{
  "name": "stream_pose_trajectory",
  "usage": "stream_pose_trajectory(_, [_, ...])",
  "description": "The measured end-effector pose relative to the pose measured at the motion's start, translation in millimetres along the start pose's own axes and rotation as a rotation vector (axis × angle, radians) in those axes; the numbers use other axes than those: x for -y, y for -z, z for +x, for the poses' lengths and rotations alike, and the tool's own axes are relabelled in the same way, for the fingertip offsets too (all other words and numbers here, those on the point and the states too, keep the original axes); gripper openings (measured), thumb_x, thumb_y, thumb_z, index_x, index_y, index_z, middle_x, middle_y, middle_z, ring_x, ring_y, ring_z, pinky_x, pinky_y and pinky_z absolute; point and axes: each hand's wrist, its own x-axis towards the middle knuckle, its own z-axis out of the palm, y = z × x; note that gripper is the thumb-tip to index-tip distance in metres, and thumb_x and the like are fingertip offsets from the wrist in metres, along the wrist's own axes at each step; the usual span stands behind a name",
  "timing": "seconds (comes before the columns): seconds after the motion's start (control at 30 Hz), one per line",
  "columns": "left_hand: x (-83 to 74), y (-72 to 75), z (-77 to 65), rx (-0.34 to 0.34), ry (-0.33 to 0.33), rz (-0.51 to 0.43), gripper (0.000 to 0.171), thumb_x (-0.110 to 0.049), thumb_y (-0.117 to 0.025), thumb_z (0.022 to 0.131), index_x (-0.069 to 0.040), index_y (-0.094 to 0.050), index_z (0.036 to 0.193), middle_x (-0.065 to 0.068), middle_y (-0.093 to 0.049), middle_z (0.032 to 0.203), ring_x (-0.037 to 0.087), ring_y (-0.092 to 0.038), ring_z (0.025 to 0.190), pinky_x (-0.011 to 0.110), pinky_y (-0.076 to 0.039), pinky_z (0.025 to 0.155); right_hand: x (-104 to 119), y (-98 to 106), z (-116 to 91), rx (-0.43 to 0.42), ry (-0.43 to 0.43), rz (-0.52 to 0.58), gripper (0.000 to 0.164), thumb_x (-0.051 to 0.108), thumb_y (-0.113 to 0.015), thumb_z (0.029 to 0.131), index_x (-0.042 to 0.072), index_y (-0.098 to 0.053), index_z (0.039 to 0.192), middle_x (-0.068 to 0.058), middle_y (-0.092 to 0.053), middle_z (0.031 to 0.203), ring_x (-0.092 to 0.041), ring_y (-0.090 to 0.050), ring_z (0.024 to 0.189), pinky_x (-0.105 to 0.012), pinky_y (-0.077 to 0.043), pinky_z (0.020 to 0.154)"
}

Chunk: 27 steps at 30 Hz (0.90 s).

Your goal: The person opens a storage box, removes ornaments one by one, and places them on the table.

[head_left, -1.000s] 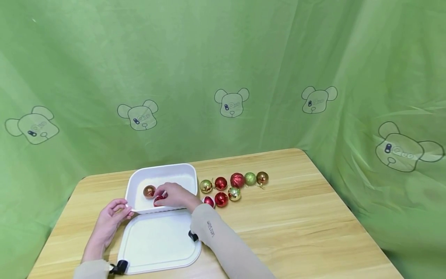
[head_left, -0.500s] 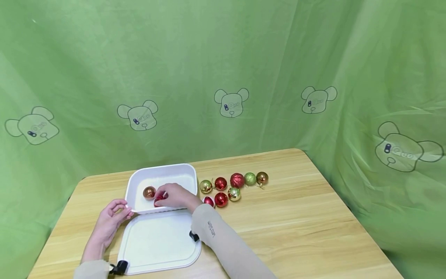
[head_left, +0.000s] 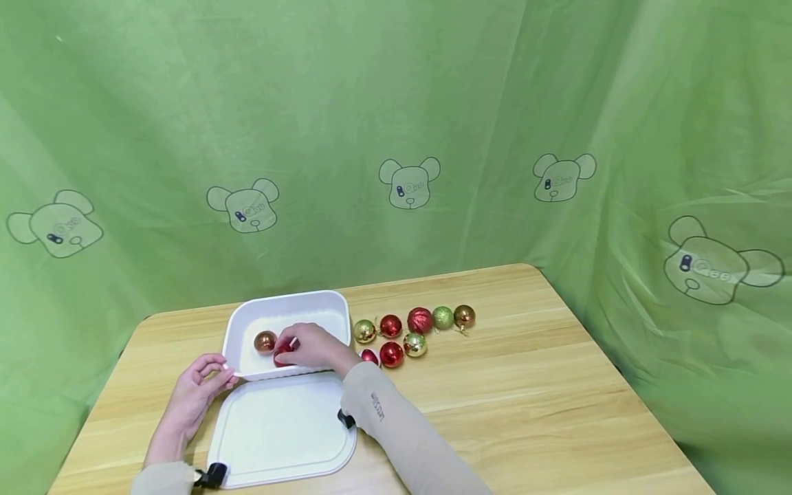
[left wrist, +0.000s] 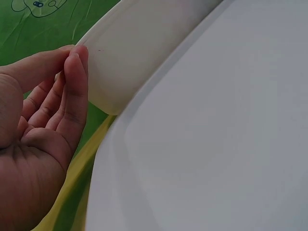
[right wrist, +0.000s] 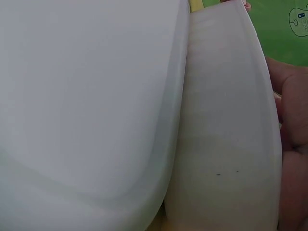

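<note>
A white rectangular box stands on the wooden table, with its flat white lid lying in front of it. At the box's front left corner, my left hand pinches the rim between thumb and fingertips, as the left wrist view also shows. My right hand reaches over the front wall and holds a red Christmas bauble low inside the box. Beside that bauble sits a copper-brown one. In the right wrist view the box wall hides the right fingertips and the bauble.
Right of the box lie several baubles: a gold one, red ones, a glittery green one and a brown one at the far end. A red-and-white one is partly behind the right wrist. Green cloth hangs behind the table.
Both hands stay practically where they were, the left at the box corner and the right on the red bauble. The whole view has shifted very slightly.
</note>
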Motion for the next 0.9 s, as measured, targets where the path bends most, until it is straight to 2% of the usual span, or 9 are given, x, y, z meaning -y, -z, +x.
stream_pose_trajectory(0.27, [0.6, -0.3, -0.1, 0.0, 0.001, -0.004, 0.021, 0.009, -0.061, 0.098, -0.005, -0.059, 0.114, -0.004, -0.069, 0.089, 0.009, -0.073, 0.078, 0.023, -0.063, 0.08, 1.6, 4.1, -1.7, -0.027, 0.015, -0.009, 0.02, 0.027, -0.079, 0.094, 0.019, -0.076, 0.112, 0.011, -0.072, 0.102, -0.002, -0.062, 0.092, -0.014, -0.049, 0.087])
stream_pose_trajectory(0.47, [-0.9, -0.7, 0.1, -0.003, -0.002, -0.004, 0.021, 0.009, -0.062, 0.098, -0.004, -0.059, 0.114, -0.003, -0.07, 0.09, 0.009, -0.073, 0.079, 0.022, -0.063, 0.081, 1.8, 13.7, -5.1, -0.059, 0.029, -0.013, 0.019, 0.026, -0.078, 0.094, 0.019, -0.076, 0.112, 0.009, -0.073, 0.103, -0.004, -0.064, 0.095, -0.015, -0.05, 0.089])
stream_pose_trajectory(0.73, [-2.0, -1.2, 0.5, -0.013, -0.004, -0.006, 0.019, 0.008, -0.061, 0.098, -0.001, -0.058, 0.115, -0.001, -0.072, 0.092, 0.009, -0.073, 0.079, 0.021, -0.062, 0.08, -4.0, 34.2, -15.9, -0.116, 0.06, 0.051, 0.021, 0.025, -0.077, 0.096, 0.015, -0.075, 0.115, 0.004, -0.074, 0.109, -0.007, -0.067, 0.101, -0.012, -0.052, 0.088])
stream_pose_trajectory(0.9, [-2.7, -2.0, 1.2, -0.008, 0.005, -0.002, 0.02, 0.007, -0.062, 0.099, 0.0, -0.057, 0.117, 0.0, -0.073, 0.093, 0.009, -0.073, 0.08, 0.021, -0.062, 0.081, -8.1, 53.1, -29.6, -0.13, 0.057, 0.113, 0.027, 0.022, -0.076, 0.096, 0.009, -0.072, 0.12, -0.004, -0.071, 0.116, -0.014, -0.068, 0.105, -0.014, -0.056, 0.087])
